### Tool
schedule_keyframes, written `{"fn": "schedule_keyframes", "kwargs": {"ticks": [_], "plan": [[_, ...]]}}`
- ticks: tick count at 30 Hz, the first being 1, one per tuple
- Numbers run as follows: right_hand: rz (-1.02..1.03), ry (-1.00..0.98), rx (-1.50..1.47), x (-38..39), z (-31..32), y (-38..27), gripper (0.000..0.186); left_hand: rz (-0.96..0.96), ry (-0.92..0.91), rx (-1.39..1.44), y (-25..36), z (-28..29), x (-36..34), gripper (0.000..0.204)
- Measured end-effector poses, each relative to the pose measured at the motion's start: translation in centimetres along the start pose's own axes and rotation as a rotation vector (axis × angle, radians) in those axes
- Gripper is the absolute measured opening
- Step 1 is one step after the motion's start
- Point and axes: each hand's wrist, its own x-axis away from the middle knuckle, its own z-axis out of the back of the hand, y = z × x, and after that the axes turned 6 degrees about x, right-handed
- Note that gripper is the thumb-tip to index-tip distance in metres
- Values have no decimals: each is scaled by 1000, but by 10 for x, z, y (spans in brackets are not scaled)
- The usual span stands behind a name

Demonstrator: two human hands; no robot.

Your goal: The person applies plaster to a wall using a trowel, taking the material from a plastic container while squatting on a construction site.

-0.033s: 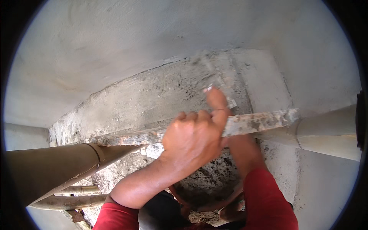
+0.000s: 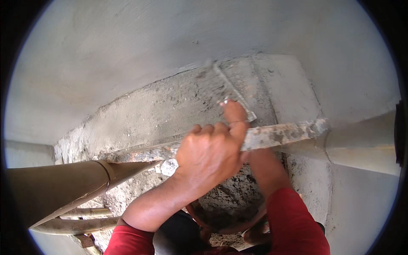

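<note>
My left hand (image 2: 207, 148) is closed over a narrow mortar-crusted plank (image 2: 284, 135) that runs across in front of me, knuckles up. My right hand (image 2: 235, 111) reaches past the far side of this plank, its forearm passing underneath. It grips a flat, straight-edged tool that looks like a plastering trowel (image 2: 233, 87), held against rough wet mortar (image 2: 165, 106) at the foot of the wall. The trowel's handle is hidden by my fingers. Below the plank, between my arms, sits a round pan (image 2: 229, 227) containing grey mortar (image 2: 233, 195).
Smooth grey wall (image 2: 140, 46) rises beyond the rough strip. A thick bamboo pole (image 2: 55, 185) lies at left, another pole (image 2: 361, 144) at right; the plank spans between them. Thinner poles (image 2: 80, 225) and a wood block (image 2: 83, 241) are low at left.
My right hand and the trowel have shifted slightly left across the mortar. The trowel's edge shows more sharply now. My left hand stays on the plank.
</note>
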Motion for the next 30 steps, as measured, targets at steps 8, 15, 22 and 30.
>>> {"fn": "schedule_keyframes", "kwargs": {"ticks": [8,15,22,30], "plan": [[-268,334,-347,-5,-61,-9,43,3,48,30,0,8,1,48],[-261,70,-188,1,-30,-32,37,-1,-35,19,1,-2,3,53],[215,-80,37,46,31,22,49,64,-41,91,-3,20,9,62],[384,-100,156,56,20,48,63,304,366,220,-78,43,49,73]]}}
